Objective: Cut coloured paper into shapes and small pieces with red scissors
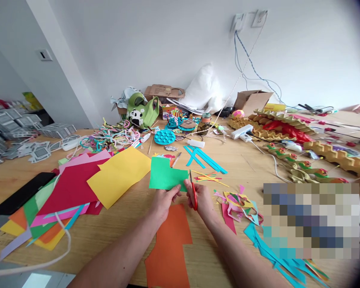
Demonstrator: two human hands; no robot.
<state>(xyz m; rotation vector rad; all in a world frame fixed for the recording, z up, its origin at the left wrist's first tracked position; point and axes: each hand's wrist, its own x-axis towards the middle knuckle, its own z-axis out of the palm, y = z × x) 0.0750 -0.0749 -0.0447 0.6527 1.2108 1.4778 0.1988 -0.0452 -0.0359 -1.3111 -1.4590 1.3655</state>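
Note:
A sheet of green paper (165,176) with a notch cut from its upper right is pinched along its lower edge by my left hand (167,197). My right hand (201,198) is closed around red-handled scissors (194,194), whose blades point up and away beside the paper's right edge. The right fingertips also touch the paper's lower right corner. Under my hands lies orange paper (171,248) with a stepped outline. To the left, yellow paper (123,174) rests over dark red paper (69,190) and other coloured sheets.
Blue paper strips (208,160) and thin coloured strips (208,178) lie ahead. Paper scraps (238,206) and more blue strips (273,256) are at right. Behind stand a blue round palette (165,137), a green bag (142,112) and a power strip (241,132). A white cable (67,244) crosses the left side.

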